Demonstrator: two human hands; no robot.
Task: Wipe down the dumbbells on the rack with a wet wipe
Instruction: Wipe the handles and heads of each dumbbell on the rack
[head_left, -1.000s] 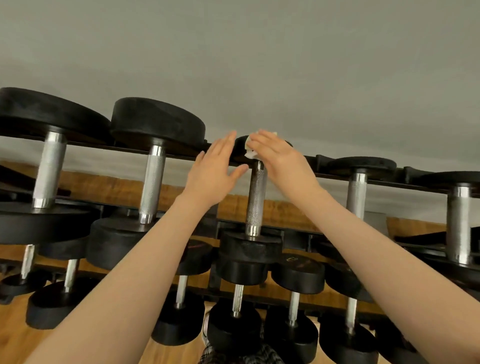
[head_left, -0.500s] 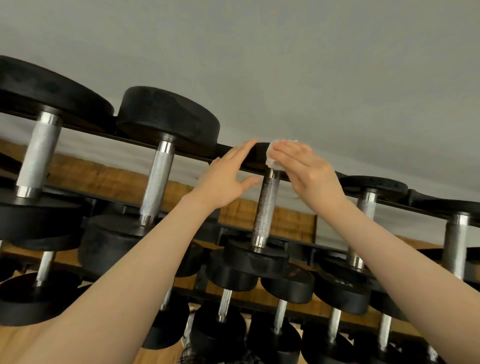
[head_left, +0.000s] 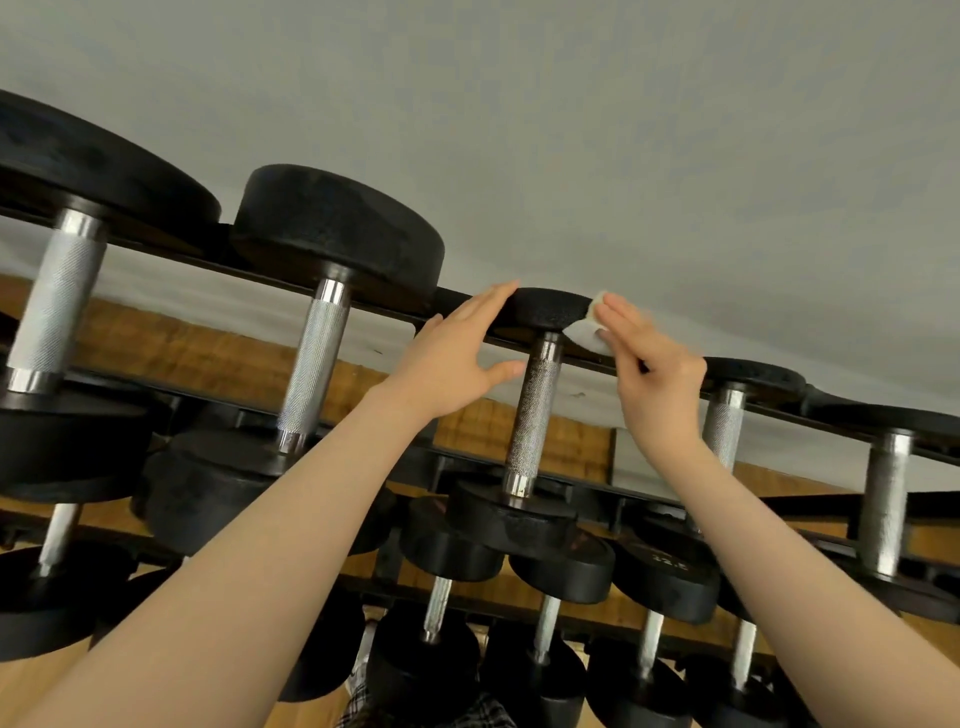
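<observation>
A dumbbell with a dark knurled handle (head_left: 535, 410) lies on the top tier of the black rack (head_left: 395, 314), its far head (head_left: 550, 310) toward the wall and its near head (head_left: 514, 525) toward me. My left hand (head_left: 452, 358) rests on the left edge of the far head with straight fingers and spread thumb. My right hand (head_left: 654, 374) holds a white wet wipe (head_left: 586, 330) against the right edge of that head. The wipe is partly hidden under my fingers.
Larger dumbbells (head_left: 337, 228) (head_left: 62, 291) sit to the left on the same tier, smaller ones (head_left: 727, 415) (head_left: 883, 499) to the right. Several more dumbbells (head_left: 561, 571) fill the lower tiers. Behind the rack are a grey wall (head_left: 571, 130) and wooden floor (head_left: 208, 353).
My right hand has slid the wipe from the top of the handle round to the right edge of the far head. My left hand has stayed on the head's left side.
</observation>
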